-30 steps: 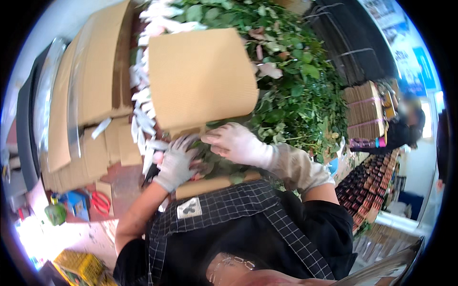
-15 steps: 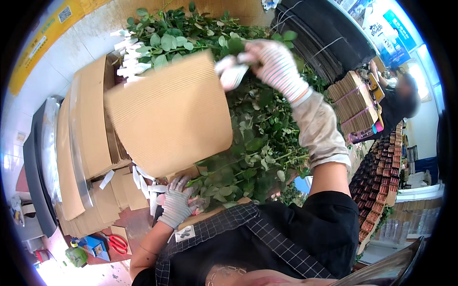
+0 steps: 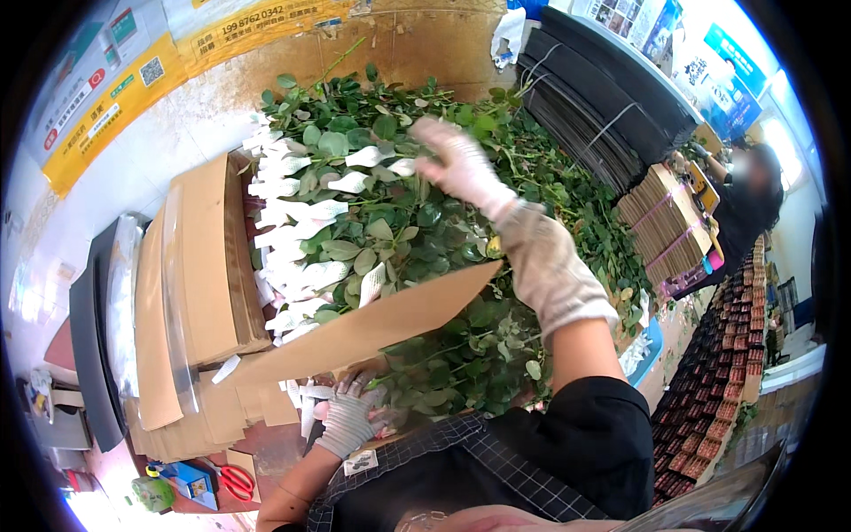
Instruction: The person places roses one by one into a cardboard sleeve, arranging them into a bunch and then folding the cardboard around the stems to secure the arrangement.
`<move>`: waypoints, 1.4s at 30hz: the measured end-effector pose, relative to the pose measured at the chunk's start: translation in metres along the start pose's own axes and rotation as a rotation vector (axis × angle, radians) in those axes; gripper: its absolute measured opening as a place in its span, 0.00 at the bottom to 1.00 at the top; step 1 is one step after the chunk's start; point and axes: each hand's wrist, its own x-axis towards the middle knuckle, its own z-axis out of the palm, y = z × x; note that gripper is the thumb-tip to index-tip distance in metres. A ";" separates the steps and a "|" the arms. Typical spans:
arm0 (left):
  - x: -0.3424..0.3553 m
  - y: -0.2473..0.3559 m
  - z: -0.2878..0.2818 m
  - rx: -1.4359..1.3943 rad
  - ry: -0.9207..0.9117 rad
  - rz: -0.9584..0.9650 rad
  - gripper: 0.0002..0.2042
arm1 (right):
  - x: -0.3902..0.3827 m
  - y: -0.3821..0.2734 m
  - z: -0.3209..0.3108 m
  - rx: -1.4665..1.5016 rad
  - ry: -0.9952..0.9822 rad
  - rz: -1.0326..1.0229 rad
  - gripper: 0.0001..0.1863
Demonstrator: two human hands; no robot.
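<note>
My right hand [image 3: 456, 164], in a striped knit glove and smeared by motion, is over the far side of a heap of leafy rose stems [image 3: 452, 222]. Its fingers and thumb are apart, close to a white netted rose bud [image 3: 403, 167]. My left hand [image 3: 347, 426], also gloved, lies low in front of me with fingers spread, touching pink blooms that are partly hidden. A brown cardboard sheet [image 3: 381, 324] stands tilted, almost edge-on, just beyond the left hand. Several more white-netted buds [image 3: 301, 275] line the heap's left side.
To the left stands a stack of brown cardboard sheets [image 3: 208, 257]. Red-handled scissors [image 3: 235, 479] and a blue box [image 3: 191, 483] lie at lower left. Bundled dark sheets [image 3: 612, 97] are at far right, near tied cardboard [image 3: 660, 217] and another person [image 3: 749, 195].
The cardboard sheet has swung down toward me, uncovering the netted buds. My right hand has shifted left and let go of a netted rose. My left hand stays low in front.
</note>
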 end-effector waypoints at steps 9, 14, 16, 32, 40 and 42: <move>0.004 0.004 -0.001 0.042 -0.099 -0.054 0.28 | -0.031 -0.001 -0.024 -0.630 -0.297 0.540 0.13; 0.004 0.008 -0.008 0.069 -0.096 -0.016 0.28 | -0.013 0.028 -0.002 -0.864 -0.666 0.447 0.22; 0.004 0.005 -0.011 0.110 -0.048 -0.003 0.27 | 0.008 0.030 -0.009 -0.747 -0.788 0.428 0.23; 0.133 0.014 -0.094 0.133 0.171 0.060 0.22 | 0.039 -0.025 -0.126 -0.209 -0.059 0.078 0.15; 0.134 0.030 -0.117 -1.118 0.646 0.036 0.37 | -0.041 -0.065 -0.095 -0.085 -0.096 -0.017 0.17; 0.134 0.037 -0.111 -1.414 0.927 0.071 0.37 | -0.076 -0.104 -0.084 0.141 -0.193 0.393 0.16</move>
